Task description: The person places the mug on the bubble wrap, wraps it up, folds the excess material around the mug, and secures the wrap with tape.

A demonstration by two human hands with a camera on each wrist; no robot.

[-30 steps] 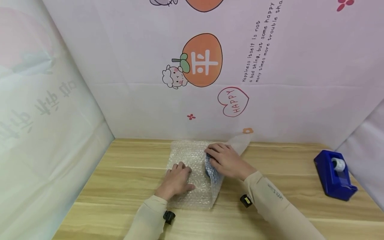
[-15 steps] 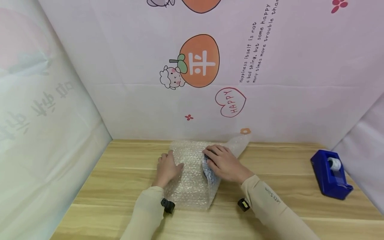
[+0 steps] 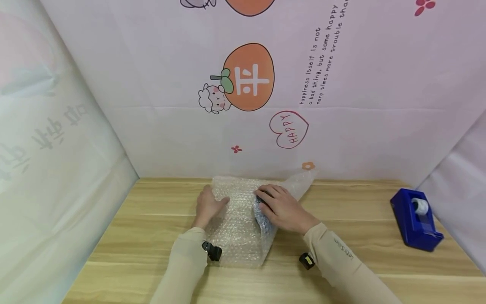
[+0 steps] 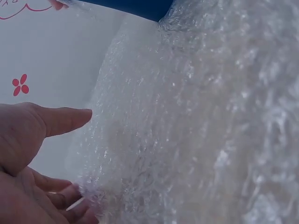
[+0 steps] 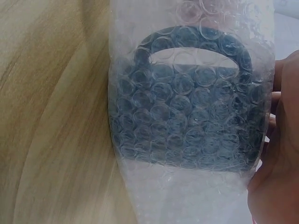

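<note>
A clear bubble wrap sheet lies on the table, its right part folded up over a dark blue mug. Through the bubbles, the right wrist view shows the mug on its side with its handle upward. My right hand grips the wrapped mug, fingers curled over its far side. My left hand is at the sheet's left edge. In the left wrist view its thumb is straight and apart from the fingers, whose tips reach behind the edge of the wrap. Part of the mug's bare blue side shows there.
A blue tape dispenser with a roll of tape stands on the wooden table at the right. A printed white cloth rises behind the table's back edge. The far right corner of the wrap stands up against it.
My left hand has moved from on top of the wrap to its left edge and farther forward. My right hand still holds the wrapped mug in about the same place.
</note>
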